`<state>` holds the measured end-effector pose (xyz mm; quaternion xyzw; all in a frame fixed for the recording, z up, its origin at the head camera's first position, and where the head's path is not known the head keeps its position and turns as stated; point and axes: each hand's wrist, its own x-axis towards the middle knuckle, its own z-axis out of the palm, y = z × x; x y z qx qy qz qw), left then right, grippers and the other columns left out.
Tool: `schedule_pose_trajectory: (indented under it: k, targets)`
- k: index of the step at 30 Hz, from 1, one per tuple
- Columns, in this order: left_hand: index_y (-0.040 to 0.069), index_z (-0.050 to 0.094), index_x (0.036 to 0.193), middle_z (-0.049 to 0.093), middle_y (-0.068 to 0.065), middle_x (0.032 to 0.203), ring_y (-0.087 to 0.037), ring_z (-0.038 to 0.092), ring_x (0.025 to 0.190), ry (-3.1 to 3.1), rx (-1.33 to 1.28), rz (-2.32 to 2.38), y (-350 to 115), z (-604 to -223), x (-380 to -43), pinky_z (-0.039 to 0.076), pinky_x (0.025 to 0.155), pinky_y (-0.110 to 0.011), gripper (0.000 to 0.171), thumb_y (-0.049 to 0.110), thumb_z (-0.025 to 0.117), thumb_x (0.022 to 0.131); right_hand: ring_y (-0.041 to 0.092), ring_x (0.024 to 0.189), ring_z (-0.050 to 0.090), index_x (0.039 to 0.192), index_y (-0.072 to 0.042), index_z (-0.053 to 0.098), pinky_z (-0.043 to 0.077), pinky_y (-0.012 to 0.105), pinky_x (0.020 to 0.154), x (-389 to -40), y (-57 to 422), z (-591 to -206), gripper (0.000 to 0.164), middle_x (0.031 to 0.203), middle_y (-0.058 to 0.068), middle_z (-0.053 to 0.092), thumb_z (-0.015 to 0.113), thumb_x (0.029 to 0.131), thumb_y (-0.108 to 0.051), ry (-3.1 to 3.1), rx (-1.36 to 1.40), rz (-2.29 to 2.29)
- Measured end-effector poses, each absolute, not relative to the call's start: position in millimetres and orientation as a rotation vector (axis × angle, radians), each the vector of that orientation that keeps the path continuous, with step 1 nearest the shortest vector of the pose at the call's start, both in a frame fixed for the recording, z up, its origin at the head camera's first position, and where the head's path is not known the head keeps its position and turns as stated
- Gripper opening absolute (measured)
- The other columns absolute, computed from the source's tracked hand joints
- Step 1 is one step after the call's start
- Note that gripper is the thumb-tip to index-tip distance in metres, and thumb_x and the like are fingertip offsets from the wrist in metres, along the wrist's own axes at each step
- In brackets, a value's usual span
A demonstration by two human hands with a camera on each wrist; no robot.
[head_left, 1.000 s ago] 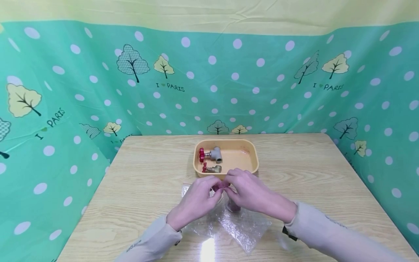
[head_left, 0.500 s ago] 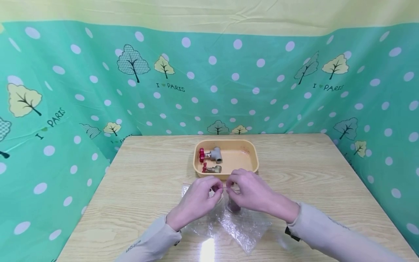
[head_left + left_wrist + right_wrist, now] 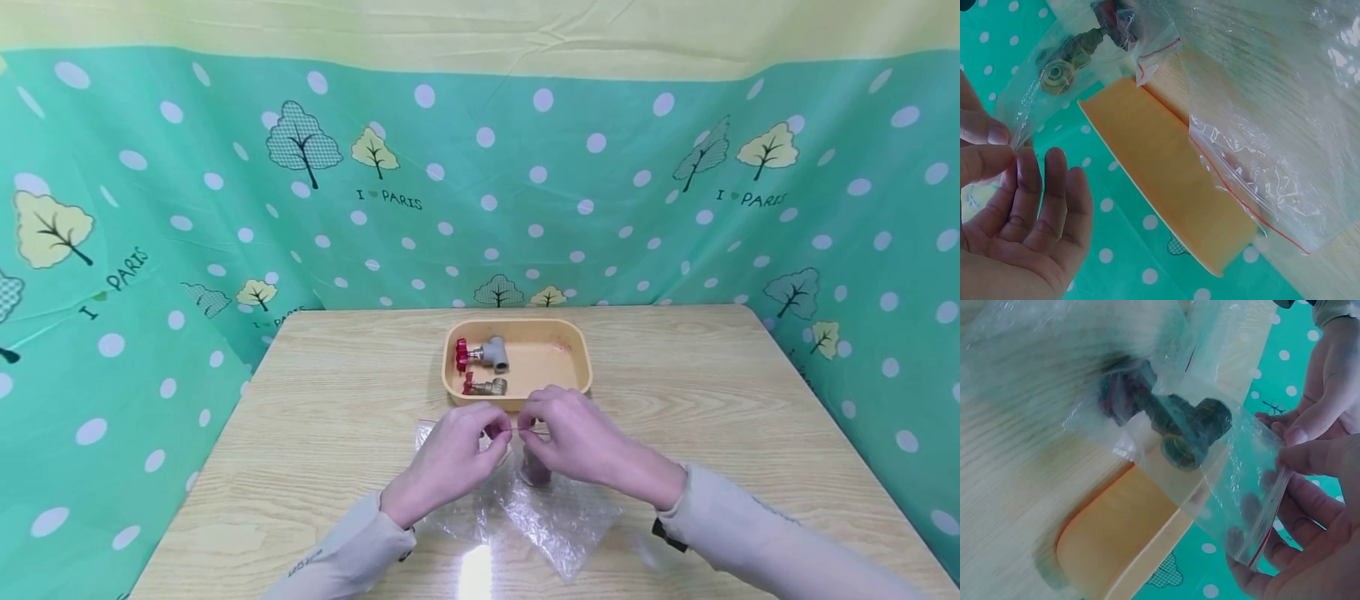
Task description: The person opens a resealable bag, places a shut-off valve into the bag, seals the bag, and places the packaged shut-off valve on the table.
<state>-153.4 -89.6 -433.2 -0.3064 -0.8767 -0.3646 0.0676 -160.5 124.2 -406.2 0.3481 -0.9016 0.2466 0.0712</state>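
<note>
My left hand (image 3: 456,448) pinches the top edge of a clear zip-lock bag (image 3: 1241,481) between thumb and index finger. A little to the right, my right hand (image 3: 566,435) pinches the same edge, its red seal line visible in the right wrist view. Inside the bag hangs a metal valve (image 3: 1194,428) with a dark red handwheel (image 3: 1125,390); plastic film blurs its details. In the left wrist view, the other fingers (image 3: 1054,194) of the left hand are spread loosely. The head view shows the bagged valve partly hidden below the right hand.
Beyond the hands stands a beige tray (image 3: 543,367) holding a grey valve (image 3: 493,356) with a red handwheel and a smaller metal valve (image 3: 491,387), also red-handled. More clear zip-lock bags (image 3: 558,529) lie on the wooden table (image 3: 345,375). A green dotted curtain (image 3: 525,192) surrounds the table.
My right hand's fingertips have slid slightly right along the bag's edge, opening a small gap from the left hand's fingertips. The left hand stays in place.
</note>
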Motion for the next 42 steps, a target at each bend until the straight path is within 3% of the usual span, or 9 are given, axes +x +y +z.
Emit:
schedule_pose_trajectory:
  k: [34, 42]
  targets:
    - [0.013, 0.073, 0.095, 0.069, 0.009, 0.089, -0.003, 0.064, 0.08, -2.635, -0.933, -1.096, -90, -433, -153, 0.057, 0.073, -0.022, 0.008, 0.004, 0.073, 0.094, 0.011, 0.082, 0.067, 0.087, -0.014, 0.074, 0.06, 0.029, 0.076, -161, 137, -405, 0.014, 0.085, -0.006, 0.07, 0.079, 0.085, -0.001, -2.746, 1.016, 0.895]
    - [0.011, 0.074, 0.097, 0.07, 0.008, 0.089, -0.004, 0.064, 0.08, -2.636, -0.928, -1.103, -91, -433, -154, 0.057, 0.073, -0.022, 0.006, 0.005, 0.073, 0.095, 0.01, 0.083, 0.065, 0.092, -0.013, 0.073, 0.059, 0.026, 0.076, -160, 138, -406, 0.011, 0.088, -0.005, 0.069, 0.078, 0.09, -0.003, -2.768, 1.041, 0.807]
